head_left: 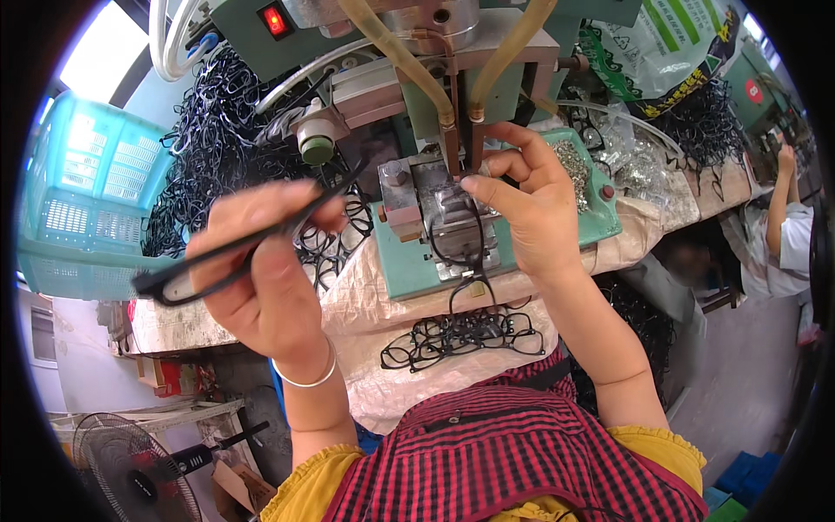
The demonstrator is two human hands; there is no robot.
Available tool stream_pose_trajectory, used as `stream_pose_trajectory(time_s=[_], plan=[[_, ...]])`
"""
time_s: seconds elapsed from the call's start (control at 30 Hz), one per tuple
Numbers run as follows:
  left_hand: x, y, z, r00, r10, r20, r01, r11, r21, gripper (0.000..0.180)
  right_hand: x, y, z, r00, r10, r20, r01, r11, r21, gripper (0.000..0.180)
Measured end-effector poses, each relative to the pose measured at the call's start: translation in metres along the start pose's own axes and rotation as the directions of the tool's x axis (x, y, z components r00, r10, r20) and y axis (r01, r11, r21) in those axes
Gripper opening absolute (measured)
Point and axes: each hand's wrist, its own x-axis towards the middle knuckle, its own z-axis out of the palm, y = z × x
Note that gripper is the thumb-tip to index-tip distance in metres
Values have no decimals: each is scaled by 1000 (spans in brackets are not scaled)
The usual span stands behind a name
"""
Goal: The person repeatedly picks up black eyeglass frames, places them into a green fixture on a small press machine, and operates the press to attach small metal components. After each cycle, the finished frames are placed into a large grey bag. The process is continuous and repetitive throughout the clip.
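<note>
My left hand (270,270), blurred by motion, is closed around a black eyeglass frame (217,254) seen nearly edge-on. My right hand (535,200) reaches to the green machine's two copper-coloured tips (452,155), thumb and fingers pinched at the upper end of a second black frame (481,239). That frame runs down over the metal fixture (426,187), its lower rim hanging past the front edge of the green base (404,277). Fingers and machine hide the exact contact spot. Several black frames (435,344) lie in a cluster on the covered tabletop before me.
A large tangle of black frames (217,113) is heaped beside a turquoise basket (96,174) at left. A green tray with small metal parts (570,170) and a plastic bag (661,52) are at right. A fan (135,474) stands lower left; another person's arm (778,196) shows far right.
</note>
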Motion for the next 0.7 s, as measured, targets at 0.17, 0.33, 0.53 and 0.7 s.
stream_pose_trajectory(time_s=[0.17,0.33,0.53,0.7], plan=[[17,-12,10,1000,-12,-10,10,990,-141,11,-9,-8,13,999,17,-31,-16,999,28,51],[-21,-9,16,995,11,100,-14,999,30,15,-8,-16,9,999,-36,34,42,977,-207,52],[-5,0,12,997,-9,-78,11,1000,24,18,-1,23,3,978,-208,16,208,969,-134,47],[3,29,-2,996,-86,-14,85,996,-34,18,-1,25,3,978,-190,-88,187,982,-40,36]])
